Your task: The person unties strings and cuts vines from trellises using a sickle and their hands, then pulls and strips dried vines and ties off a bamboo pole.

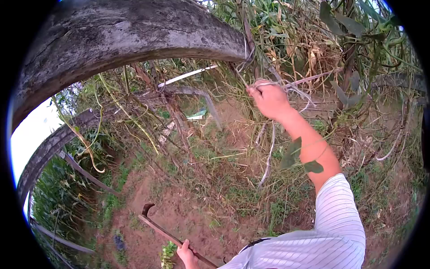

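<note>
Ground, reddish soil (174,210): partly covered by low green growth.

Beam, weathered and cracked (143,33): arched across the top of the view; its far end is placed just up and to the left of the right hand.

Tangle of dry and green vines (309,54): spread behind and around the right hand, beside the beam's end.

Hooked tool, one (161,230): long wooden handle, dark curved blade (147,209). It is held low, above the soil, well apart from the right hand and down to its left. The long axis is set diagonally, from the blade at upper left to the handle at lower right, towards the body; the blade is thus directed away from the wearer. The left hand is by far the nearer.

Right hand (271,100): raised at the end of an extended arm; fingers curled, apparently closed on a thin stem (242,79), which is angled up and left from the thumb. Pale strands (306,97) are seen just right of the hand.

Left hand (187,253): wrapped around the handle, with the blade lying beyond it, up and to the left.
</note>
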Demonstrator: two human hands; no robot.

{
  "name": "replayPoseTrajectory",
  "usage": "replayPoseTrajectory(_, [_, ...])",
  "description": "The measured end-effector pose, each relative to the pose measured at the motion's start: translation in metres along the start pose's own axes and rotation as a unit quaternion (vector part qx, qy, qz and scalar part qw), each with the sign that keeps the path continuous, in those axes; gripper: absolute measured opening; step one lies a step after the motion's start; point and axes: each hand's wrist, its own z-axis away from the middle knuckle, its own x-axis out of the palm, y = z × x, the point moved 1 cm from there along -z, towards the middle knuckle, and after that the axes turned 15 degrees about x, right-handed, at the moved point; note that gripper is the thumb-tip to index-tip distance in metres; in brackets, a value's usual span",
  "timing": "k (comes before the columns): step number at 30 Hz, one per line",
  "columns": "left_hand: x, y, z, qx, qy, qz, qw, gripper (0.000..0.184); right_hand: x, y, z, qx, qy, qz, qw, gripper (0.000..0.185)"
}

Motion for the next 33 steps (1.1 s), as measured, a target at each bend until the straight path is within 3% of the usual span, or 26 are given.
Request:
replayPoseTrajectory(1, [0.002, -0.002, 0.000, 0.000, 0.001, -0.003, 1.000, 0.013, -0.014, 0.004, -0.004, 0.062, -0.054, -0.092, 0.992, 0.032])
replayPoseTrajectory(3, [0.004, -0.004, 0.000, -0.006, -0.003, -0.002, 1.000, 0.013, -0.022, 0.005, -0.020, 0.166, -0.065, -0.330, 0.927, 0.032])
replayPoseTrajectory(4, [0.004, -0.003, 0.001, -0.010, -0.010, -0.006, 1.000, 0.014, -0.026, 0.005, -0.029, 0.168, -0.067, -0.330, 0.927, 0.032])
replayPoseTrajectory(6, [0.009, 0.003, 0.005, -0.009, -0.008, 0.001, 1.000, 0.014, -0.037, 0.000, -0.048, 0.155, -0.051, -0.106, 0.981, 0.029])
replayPoseTrajectory(7, [0.012, 0.005, 0.006, -0.007, -0.008, 0.009, 1.000, 0.014, -0.038, -0.002, -0.052, 0.154, -0.050, -0.107, 0.981, 0.029])
replayPoseTrajectory(9, [0.011, 0.003, 0.005, -0.007, -0.011, 0.005, 1.000, 0.014, -0.041, -0.013, -0.058, 0.014, 0.080, 0.055, 0.995, 0.024])
replayPoseTrajectory(10, [0.010, 0.002, 0.006, -0.010, -0.014, 0.001, 1.000, 0.014, -0.041, -0.016, -0.061, -0.013, 0.087, 0.079, 0.993, 0.023])
replayPoseTrajectory(17, [0.006, 0.004, 0.016, -0.018, -0.010, -0.005, 1.000, 0.014, -0.037, -0.010, -0.071, 0.006, 0.036, 0.190, 0.981, 0.027])
replayPoseTrajectory(20, [0.008, 0.007, 0.018, -0.029, -0.003, 0.012, 1.000, 0.014, -0.044, -0.013, -0.068, -0.076, 0.047, 0.247, 0.965, 0.030])
replayPoseTrajectory(25, [0.016, 0.006, 0.017, -0.032, -0.028, -0.018, 0.999, 0.015, -0.049, -0.014, -0.080, -0.033, -0.060, 0.282, 0.957, 0.042])
replayPoseTrajectory(29, [0.016, 0.002, 0.021, -0.033, -0.019, -0.011, 0.999, 0.014, -0.050, 0.004, -0.071, -0.023, -0.039, 0.254, 0.966, 0.048])
replayPoseTrajectory(33, [0.004, -0.005, 0.023, -0.041, 0.000, -0.030, 0.999, 0.015, -0.040, 0.005, -0.066, -0.016, 0.059, 0.248, 0.967, 0.036])
